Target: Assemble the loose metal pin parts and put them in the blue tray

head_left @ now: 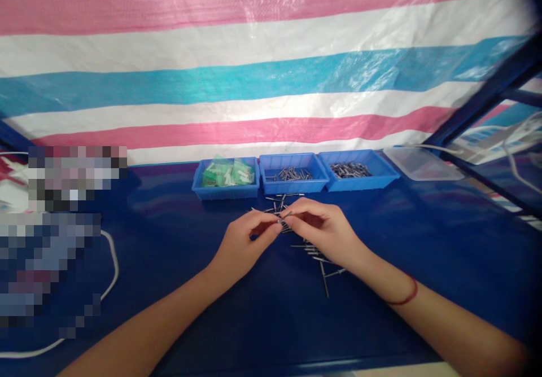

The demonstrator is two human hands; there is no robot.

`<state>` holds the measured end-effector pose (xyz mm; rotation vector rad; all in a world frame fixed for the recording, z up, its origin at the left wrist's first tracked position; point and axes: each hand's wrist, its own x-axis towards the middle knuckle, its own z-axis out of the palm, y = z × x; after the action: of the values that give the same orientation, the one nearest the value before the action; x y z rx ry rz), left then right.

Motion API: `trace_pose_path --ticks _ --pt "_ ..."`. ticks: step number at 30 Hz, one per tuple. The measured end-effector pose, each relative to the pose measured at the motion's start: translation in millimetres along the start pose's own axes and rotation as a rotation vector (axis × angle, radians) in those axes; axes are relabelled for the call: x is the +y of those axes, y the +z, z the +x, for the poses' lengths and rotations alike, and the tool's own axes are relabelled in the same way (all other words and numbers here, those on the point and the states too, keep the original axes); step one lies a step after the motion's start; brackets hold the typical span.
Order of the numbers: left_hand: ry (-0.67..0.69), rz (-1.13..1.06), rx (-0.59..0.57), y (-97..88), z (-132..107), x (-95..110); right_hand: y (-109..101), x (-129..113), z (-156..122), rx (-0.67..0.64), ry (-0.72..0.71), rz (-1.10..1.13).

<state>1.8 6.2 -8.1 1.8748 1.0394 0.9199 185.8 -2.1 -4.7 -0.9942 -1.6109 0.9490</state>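
Note:
My left hand (243,241) and my right hand (324,224) meet over the middle of the blue table (169,241). Both pinch a small metal pin (283,218) between fingertips, the fingers closed. Loose metal pins (315,253) lie scattered on the table under and in front of my hands. More loose pins (279,199) lie just behind the hands. A red string band (404,297) circles my right wrist.
Three blue trays stand at the back: one with green-white packets (226,176), one with metal pins (293,174), one with dark small parts (355,171). A clear lid (423,163) lies right of them. A white cable (110,264) curves at left. A striped tarp (254,72) hangs behind.

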Motion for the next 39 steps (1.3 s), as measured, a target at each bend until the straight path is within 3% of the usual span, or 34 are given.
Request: trace_pose_path --ticks 6,10,13,18,22,24,28,39 --pt "0.068 0.032 0.054 0.6 1.3 0.3 -5.7 -2.4 0.1 0.006 -0.173 -0.149" --pt "0.107 0.080 0.031 0.0 1.6 2.9 -16.9 -6.4 4.0 -0.075 -0.342 -0.365" --pt "0.131 0.200 0.025 -1.2 4.3 4.5 -39.2 -2.2 12.0 0.033 -0.386 -0.555" --pt "0.255 0.508 -0.029 -7.1 10.3 -0.7 -90.5 24.9 29.4 0.460 -0.220 -0.944" --pt "0.279 0.742 -0.045 -12.7 13.6 -8.6 -109.6 42.6 33.4 0.518 0.016 -1.186" --pt "0.273 0.816 -0.079 -14.0 14.6 -11.0 -108.4 43.1 32.1 0.520 0.047 -1.198" --pt "0.284 0.875 -0.149 -13.7 15.2 -11.2 -91.9 31.9 27.5 0.488 -0.048 -1.128" --pt "0.337 1.008 -0.151 -6.2 13.6 -10.8 -28.9 11.4 8.5 0.029 -0.189 -0.853"
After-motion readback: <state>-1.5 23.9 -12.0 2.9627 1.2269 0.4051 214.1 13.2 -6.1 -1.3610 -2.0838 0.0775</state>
